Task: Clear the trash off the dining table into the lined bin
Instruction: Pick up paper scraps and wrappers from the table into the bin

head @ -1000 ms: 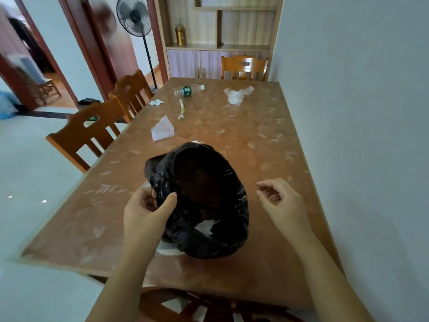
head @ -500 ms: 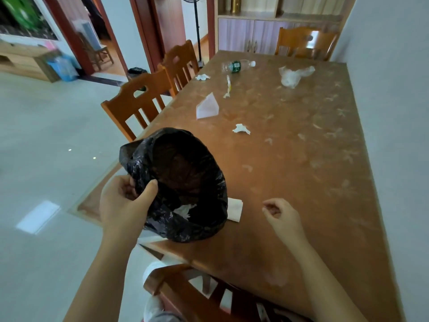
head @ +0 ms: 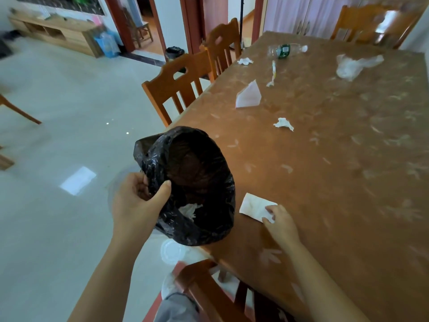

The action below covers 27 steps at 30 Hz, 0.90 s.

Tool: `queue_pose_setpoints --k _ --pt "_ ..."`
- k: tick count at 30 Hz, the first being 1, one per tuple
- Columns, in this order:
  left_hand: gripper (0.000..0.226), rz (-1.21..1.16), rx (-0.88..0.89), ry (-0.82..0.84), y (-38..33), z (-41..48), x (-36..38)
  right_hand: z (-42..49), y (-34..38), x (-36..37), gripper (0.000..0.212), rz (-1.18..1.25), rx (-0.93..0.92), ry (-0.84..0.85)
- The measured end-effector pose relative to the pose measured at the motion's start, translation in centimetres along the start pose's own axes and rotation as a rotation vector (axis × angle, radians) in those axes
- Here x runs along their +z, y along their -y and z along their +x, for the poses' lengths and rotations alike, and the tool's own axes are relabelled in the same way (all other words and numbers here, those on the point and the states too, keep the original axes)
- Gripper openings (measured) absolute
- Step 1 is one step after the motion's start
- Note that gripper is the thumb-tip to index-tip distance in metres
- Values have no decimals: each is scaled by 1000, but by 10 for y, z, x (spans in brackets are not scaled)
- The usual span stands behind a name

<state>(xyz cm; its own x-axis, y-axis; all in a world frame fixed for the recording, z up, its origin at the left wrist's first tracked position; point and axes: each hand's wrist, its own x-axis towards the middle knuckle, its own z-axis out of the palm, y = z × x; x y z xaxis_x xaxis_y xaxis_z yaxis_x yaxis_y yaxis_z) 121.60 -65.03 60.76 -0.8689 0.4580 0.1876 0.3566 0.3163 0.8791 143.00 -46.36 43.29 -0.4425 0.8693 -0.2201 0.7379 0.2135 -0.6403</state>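
My left hand point(head: 137, 202) grips the rim of the black-lined bin point(head: 192, 182), held tilted at the near left edge of the brown dining table point(head: 336, 182). A white crumpled tissue lies inside the bin. My right hand point(head: 279, 220) rests its fingertips on a flat white napkin point(head: 254, 206) just right of the bin. Farther up the table lie a small crumpled tissue point(head: 283, 123), a folded white paper point(head: 248, 95), a thin wrapper point(head: 272, 74), another tissue point(head: 245, 61), a plastic bottle point(head: 286, 50) and a clear plastic bag point(head: 355, 66).
Two wooden chairs point(head: 178, 87) stand along the table's left side, one at the far end point(head: 371, 24), and one point(head: 209, 291) right below me. A wall runs along the table's right. Pale tiled floor spreads to the left, with a low cabinet point(head: 55, 34) beyond.
The bin has moved left off the table's middle to its edge in my left hand. My right hand has reached forward onto the white napkin that the bin had covered.
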Motion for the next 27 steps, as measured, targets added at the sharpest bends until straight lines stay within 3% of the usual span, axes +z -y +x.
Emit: queue_pose_setpoints --k 5,15,20,27 --pt "32 -34 -10 7 7 1 -4 0 -1 7 29 -29 1 -34" --pt "36 -110 -12 30 3 -10 -3 -18 -6 15 4 37 20 -56" --pt "32 -103 37 52 -1 -18 0 -37 -14 6 9 111 121 -59" --pt "33 -136 43 71 -9 -30 10 -72 -24 -31 8 322 178 -236"
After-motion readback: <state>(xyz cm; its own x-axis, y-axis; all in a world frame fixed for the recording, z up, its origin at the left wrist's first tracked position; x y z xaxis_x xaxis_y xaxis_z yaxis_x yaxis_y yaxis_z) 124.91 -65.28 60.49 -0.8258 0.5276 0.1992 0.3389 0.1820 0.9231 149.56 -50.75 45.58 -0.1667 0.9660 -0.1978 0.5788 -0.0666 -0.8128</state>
